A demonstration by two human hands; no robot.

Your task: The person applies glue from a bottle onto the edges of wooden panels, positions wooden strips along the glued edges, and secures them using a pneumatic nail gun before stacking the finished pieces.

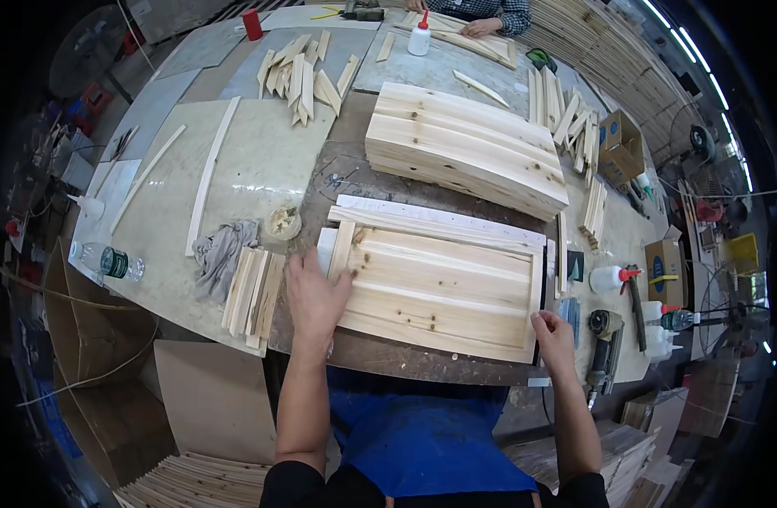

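Fingers apart, the left hand [314,295] steadies the framed panel [439,284] near the desk's [388,362] front edge; the right hand [557,345] pinches its end (likely keeping it square).

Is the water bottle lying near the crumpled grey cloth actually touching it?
Apart. The head camera's view shows a strip of bare tabletop between the base of the water bottle and the grey cloth.
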